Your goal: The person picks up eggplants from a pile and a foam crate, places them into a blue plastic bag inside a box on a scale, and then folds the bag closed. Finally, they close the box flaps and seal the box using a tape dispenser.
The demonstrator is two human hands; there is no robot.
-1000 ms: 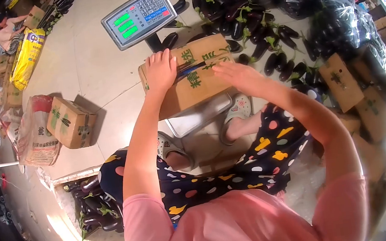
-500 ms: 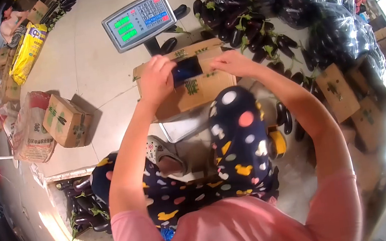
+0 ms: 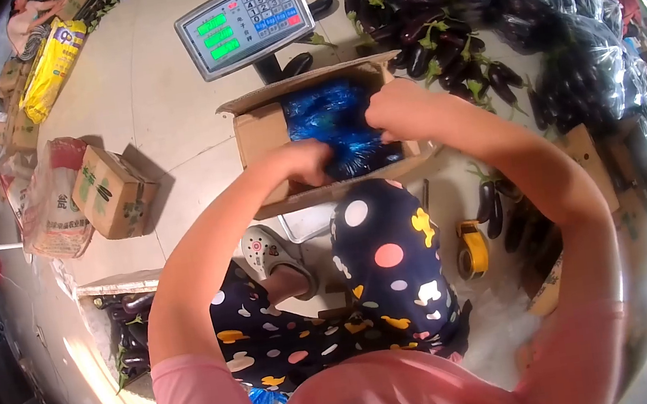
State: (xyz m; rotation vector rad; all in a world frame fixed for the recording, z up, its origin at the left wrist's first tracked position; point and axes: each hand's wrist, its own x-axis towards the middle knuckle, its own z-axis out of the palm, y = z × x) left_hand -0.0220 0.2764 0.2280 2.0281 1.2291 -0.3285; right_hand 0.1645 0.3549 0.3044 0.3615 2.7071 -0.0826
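An open cardboard box (image 3: 260, 133) stands in front of me on the metal platform of a scale. Inside it lies a blue plastic bag (image 3: 323, 108) with dark contents showing through. My left hand (image 3: 308, 161) is curled closed at the near left part of the bag, its fingertips mostly hidden. Over the right end of the box, my right hand (image 3: 399, 109) is closed against the bag's edge. Both seem to grip the blue plastic. Just behind the box rises the scale's display (image 3: 243, 24), lit green.
Loose eggplants (image 3: 434, 48) and clear bags of eggplants (image 3: 591, 60) fill the right side. A yellow tape dispenser (image 3: 473, 252) sits by my knee. At left are a closed carton (image 3: 111, 193), a sack (image 3: 59, 208) and a crate of eggplants (image 3: 132, 333). Another person (image 3: 30, 24) is at far left.
The box's top flaps have gone from folded over to spread apart, exposing the blue bag. My left hand moved down into the box; my right hand went from a flap to the bag.
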